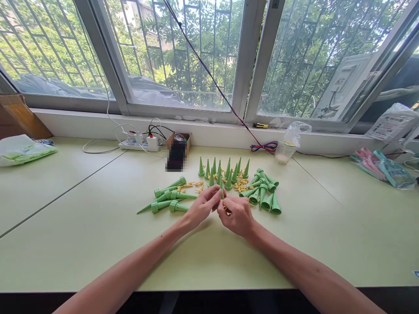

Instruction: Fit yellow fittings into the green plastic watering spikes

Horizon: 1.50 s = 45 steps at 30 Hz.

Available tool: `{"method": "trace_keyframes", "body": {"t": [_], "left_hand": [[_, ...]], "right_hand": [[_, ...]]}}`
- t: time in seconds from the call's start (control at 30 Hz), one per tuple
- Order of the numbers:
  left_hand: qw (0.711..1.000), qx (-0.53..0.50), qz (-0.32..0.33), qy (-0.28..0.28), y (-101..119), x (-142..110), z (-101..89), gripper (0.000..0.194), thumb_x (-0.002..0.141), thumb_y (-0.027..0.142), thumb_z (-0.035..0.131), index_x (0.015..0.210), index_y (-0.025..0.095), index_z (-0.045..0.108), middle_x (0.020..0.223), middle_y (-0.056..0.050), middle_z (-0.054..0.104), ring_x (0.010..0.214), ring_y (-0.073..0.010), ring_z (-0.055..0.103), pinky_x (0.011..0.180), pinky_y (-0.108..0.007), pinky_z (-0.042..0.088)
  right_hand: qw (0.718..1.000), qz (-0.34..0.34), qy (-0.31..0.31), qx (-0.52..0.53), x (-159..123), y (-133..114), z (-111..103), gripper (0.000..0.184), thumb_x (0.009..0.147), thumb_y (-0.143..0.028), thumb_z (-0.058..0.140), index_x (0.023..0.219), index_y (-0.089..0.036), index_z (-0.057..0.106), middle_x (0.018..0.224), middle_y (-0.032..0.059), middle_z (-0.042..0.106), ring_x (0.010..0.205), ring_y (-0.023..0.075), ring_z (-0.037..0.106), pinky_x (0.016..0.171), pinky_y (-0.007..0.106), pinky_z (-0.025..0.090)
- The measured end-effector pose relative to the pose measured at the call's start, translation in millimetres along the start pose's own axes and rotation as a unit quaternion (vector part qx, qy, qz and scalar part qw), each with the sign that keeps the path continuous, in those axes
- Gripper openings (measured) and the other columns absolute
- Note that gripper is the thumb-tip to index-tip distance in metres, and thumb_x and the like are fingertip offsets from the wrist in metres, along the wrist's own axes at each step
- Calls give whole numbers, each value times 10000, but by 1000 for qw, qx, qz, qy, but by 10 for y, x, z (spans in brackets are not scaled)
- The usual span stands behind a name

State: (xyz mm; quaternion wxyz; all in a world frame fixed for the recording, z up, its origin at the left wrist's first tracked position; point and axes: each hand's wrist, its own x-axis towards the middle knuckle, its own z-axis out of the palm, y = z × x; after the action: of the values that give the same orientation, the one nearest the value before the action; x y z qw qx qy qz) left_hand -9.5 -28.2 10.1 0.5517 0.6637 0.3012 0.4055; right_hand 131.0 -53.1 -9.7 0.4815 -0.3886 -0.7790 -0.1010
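Observation:
My left hand [204, 204] is closed around a green plastic watering spike [223, 194], whose upper part shows between the fingers. Against its lower part my right hand [238, 214] pinches a small yellow fitting [224, 208], partly hidden by the fingers. Just beyond both hands stands a cluster of upright green spikes [200, 168]. Small yellow fittings [241, 185] lie loose among and beside them. More green spikes lie on their sides in a left pile [166, 195] and a right pile [263, 192].
The pale green table [108, 244] reaches to the windowsill. Along its back are a power strip [139, 144], a small cardboard box [183, 140], coiled red-and-blue wire [266, 147] and a plastic cup [285, 151] with a bag. Plastic packets [386, 168] lie right, another packet [26, 150] left.

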Motion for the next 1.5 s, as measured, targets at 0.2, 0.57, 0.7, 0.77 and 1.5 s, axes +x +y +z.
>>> {"method": "trace_keyframes", "body": {"t": [0.2,0.57,0.7,0.77,1.5], "left_hand": [[1000,4,0,-1,25,-4,3,328,908,462,496,768,166,507,641,42,369,552,-77,316,474,-184,278],[1000,-12,-11,4,22,5,3,315,915,465,486,794,177,528,615,40,467,534,-79,415,505,-199,317],[1000,-16,-13,0,19,10,1,310,921,457,484,800,176,534,587,45,468,507,-75,428,492,-202,305],[1000,-17,-15,-1,17,13,-1,311,918,456,491,796,174,534,585,46,463,499,-73,423,484,-203,296],[1000,-26,2,-7,-38,12,14,323,913,445,498,748,170,451,670,46,370,571,-80,314,507,-193,286]], "right_hand": [[1000,5,0,4,7,-6,-2,350,863,-168,468,514,-192,453,444,-25,445,421,89,384,463,252,267],[995,64,-24,68,-5,19,14,343,857,-173,482,514,-192,477,459,-11,538,410,86,441,473,231,335],[994,69,-21,79,-5,28,6,344,833,-183,502,497,-194,431,449,-10,540,400,84,424,451,227,320],[994,69,-17,80,2,26,-1,351,824,-191,508,490,-198,401,439,-15,525,392,82,398,442,228,310],[998,30,12,58,-6,-7,13,323,786,-144,492,504,-194,342,431,-53,350,411,79,291,442,236,241]]}}
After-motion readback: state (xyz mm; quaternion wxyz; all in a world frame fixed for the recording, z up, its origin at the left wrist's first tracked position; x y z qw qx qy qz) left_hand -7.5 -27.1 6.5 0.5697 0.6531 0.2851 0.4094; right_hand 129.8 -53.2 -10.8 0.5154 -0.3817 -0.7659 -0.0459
